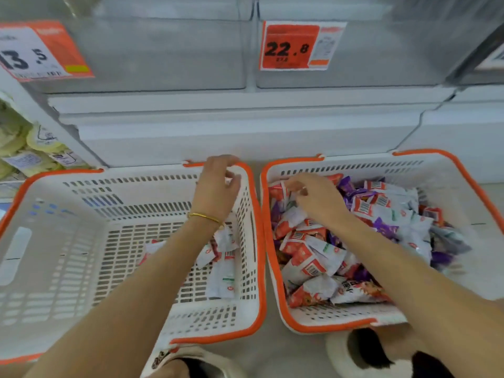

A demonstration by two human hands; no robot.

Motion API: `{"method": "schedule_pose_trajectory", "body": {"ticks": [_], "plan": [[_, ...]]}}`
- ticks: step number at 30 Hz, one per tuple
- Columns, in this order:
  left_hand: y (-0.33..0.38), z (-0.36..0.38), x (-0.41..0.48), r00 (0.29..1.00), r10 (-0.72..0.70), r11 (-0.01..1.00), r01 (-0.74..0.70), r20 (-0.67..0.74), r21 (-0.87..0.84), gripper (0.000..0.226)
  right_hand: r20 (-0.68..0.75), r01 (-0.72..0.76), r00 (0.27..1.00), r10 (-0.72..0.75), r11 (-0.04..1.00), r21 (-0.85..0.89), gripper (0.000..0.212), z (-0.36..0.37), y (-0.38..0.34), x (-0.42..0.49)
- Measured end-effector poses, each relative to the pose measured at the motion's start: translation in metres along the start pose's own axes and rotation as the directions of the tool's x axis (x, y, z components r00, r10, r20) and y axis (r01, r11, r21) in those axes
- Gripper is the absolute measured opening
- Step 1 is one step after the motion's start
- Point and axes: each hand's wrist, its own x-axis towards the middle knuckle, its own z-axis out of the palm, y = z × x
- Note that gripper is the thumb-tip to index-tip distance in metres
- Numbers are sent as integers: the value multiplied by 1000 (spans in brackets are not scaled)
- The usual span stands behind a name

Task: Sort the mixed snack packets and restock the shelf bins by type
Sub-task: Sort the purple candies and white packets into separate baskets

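Observation:
Two white baskets with orange rims stand side by side on the floor. The left basket (81, 241) holds a few white-and-red snack packets (223, 266) near its right wall. The right basket (436, 170) is heaped with mixed snack packets (321, 257): white-and-red, red and purple ones. My left hand (218, 184) hovers at the left basket's far right corner with its fingers curled by the rim; whether it holds anything is unclear. My right hand (316, 197) reaches into the right basket's far left part and pinches a white-and-red packet (286, 186).
Clear shelf bins (163, 55) with orange price tags (297, 46) sit above a white shelf ledge (245, 126). Yellow-green round packs (30, 148) fill a lower bin at the left. My shoes (362, 353) stand just below the baskets.

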Motion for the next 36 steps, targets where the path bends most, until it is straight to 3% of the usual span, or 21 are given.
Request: {"method": "schedule_pose_trajectory", "body": {"ticks": [2, 3, 5, 9, 11, 13, 17, 21, 26, 29, 32, 34, 36], "plan": [[27, 44, 12, 960, 190, 973, -212, 208, 90, 28, -45, -175, 984, 170, 968, -181, 34, -25, 54, 8], [36, 66, 16, 918, 203, 948, -271, 342, 165, 34, -30, -239, 971, 238, 945, -224, 30, -34, 76, 11], [43, 105, 24, 843, 43, 861, -303, 536, 408, 56, 92, -259, 950, 299, 917, -304, 27, -45, 106, 12], [28, 154, 29, 818, -99, 648, -379, 567, 660, 93, 456, -53, 846, 277, 894, -445, 58, -37, 135, 1], [24, 167, 30, 817, -114, 597, -399, 566, 696, 105, 514, 80, 813, 275, 821, -566, 62, -30, 138, -4], [26, 179, 30, 814, -115, 584, -408, 569, 702, 109, 506, 85, 823, 258, 824, -560, 56, -31, 142, -5], [35, 200, 28, 820, -138, 592, -382, 556, 710, 99, 381, 10, 917, 116, 949, -314, 21, -67, 150, 1], [29, 207, 34, 807, -108, 622, -400, 580, 673, 40, 299, -128, 949, 102, 989, 68, 34, -93, 138, -2], [29, 192, 48, 847, -10, 763, -337, 531, 552, 27, 441, -127, 893, 95, 991, 44, 44, -99, 126, -11], [38, 163, 61, 908, 126, 902, -272, 400, 335, 28, 552, -13, 834, -13, 999, 43, 48, -68, 105, -10], [54, 124, 61, 952, 140, 969, -188, 273, 159, 25, 647, 16, 762, -23, 1000, 17, 44, -12, 97, -19], [66, 97, 54, 971, 132, 986, -150, 201, 77, 22, 640, -44, 767, 39, 999, -8, 35, 19, 103, -27], [72, 64, 42, 984, 93, 995, -98, 151, 26, 21, 581, -81, 807, 107, 994, -71, 58, 36, 107, -36]]}}
